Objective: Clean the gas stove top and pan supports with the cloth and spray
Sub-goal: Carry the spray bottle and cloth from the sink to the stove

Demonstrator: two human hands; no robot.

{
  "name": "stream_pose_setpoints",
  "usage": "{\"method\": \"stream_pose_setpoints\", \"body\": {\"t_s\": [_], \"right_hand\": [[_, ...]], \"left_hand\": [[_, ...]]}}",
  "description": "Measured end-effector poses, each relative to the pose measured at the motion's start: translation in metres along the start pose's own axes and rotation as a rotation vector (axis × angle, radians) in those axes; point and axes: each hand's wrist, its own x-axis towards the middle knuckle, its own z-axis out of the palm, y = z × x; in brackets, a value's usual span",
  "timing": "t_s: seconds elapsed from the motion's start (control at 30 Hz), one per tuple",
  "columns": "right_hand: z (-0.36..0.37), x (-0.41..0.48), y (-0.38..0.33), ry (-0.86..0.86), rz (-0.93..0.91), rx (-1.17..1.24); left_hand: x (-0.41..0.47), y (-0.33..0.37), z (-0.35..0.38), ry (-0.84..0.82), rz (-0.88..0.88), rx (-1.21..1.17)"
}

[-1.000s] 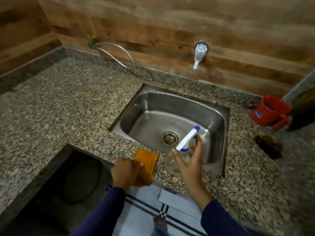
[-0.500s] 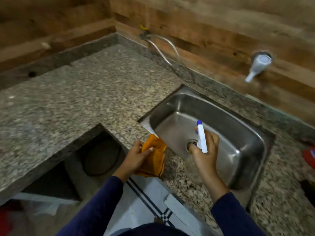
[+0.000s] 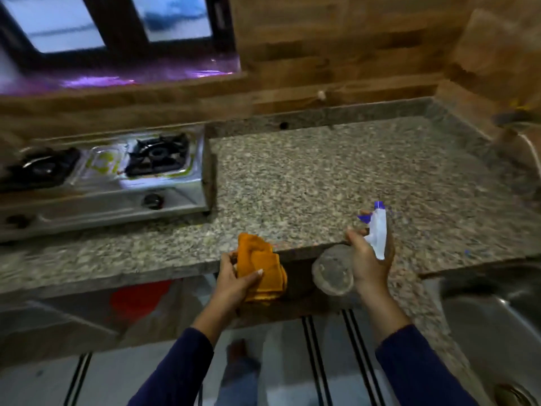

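Note:
A steel two-burner gas stove (image 3: 172, 197) stands at the left on the granite counter. Its right pan support (image 3: 158, 155) and left pan support (image 3: 41, 168) are black, and a black knob (image 3: 151, 200) sits on its front. My left hand (image 3: 234, 281) grips a folded orange cloth (image 3: 259, 268) in front of the counter's edge, right of the stove. My right hand (image 3: 370, 259) holds a clear spray bottle (image 3: 333, 272) with a white and blue trigger head (image 3: 377, 227), tilted over the counter's edge. Both hands are apart from the stove.
The speckled granite counter (image 3: 336, 177) runs from the stove to the corner at the right. A steel sink (image 3: 497, 315) is at the lower right. A window (image 3: 117, 22) sits above the stove on the wooden wall. Below lies a tiled floor with black stripes (image 3: 310, 361).
The view has swung left from the sink to the stove. Both hands moved left along the counter with the cloth and the spray bottle still in them.

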Motion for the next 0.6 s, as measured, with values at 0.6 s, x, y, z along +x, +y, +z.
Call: {"method": "stream_pose_setpoints", "body": {"t_s": [0.6], "right_hand": [[0.267, 0.103, 0.087, 0.031, -0.056, -0.238]], "left_hand": [[0.267, 0.021, -0.066, -0.192, -0.021, 0.151]]}}
